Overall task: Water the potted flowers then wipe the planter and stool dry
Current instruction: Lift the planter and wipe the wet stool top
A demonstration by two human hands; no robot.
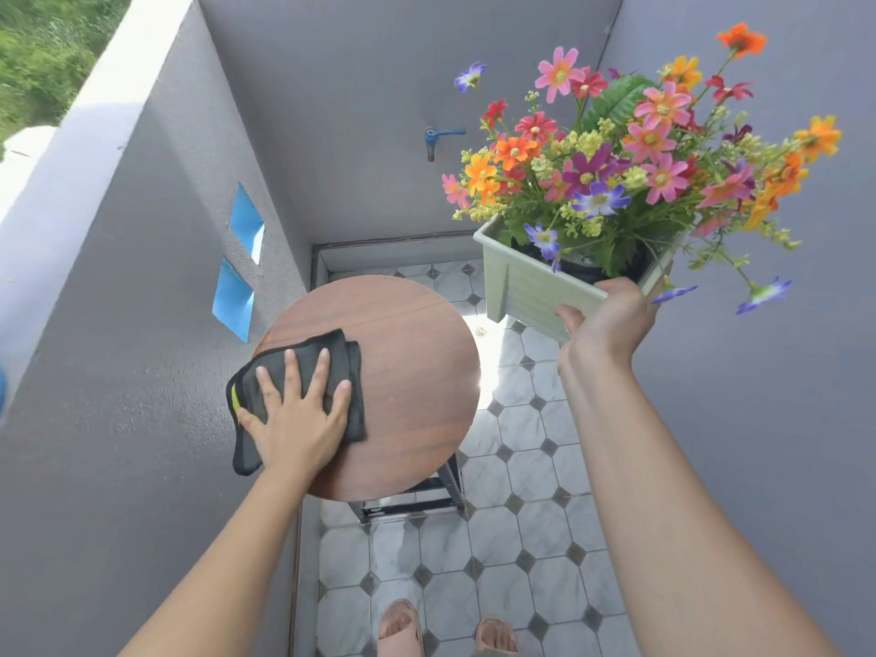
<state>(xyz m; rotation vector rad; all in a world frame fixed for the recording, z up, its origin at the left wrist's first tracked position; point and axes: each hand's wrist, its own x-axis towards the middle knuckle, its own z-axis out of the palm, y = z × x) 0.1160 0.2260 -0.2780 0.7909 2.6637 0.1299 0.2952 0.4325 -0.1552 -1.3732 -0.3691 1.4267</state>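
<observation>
My left hand (296, 419) lies flat, open, on the folded black cloth (303, 395) at the round wooden stool's (407, 372) left edge, hiding its middle. My right hand (606, 324) grips the pale green rectangular planter (531, 286) of colourful flowers (630, 154), tilted in the air, long axis toward upper left.

Bright daylight; edges perhaps bowed.

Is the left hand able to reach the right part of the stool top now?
Probably yes: the left hand presses the cloth flat on the stool top, whose right part is bare because the right hand holds the planter aside.
</observation>
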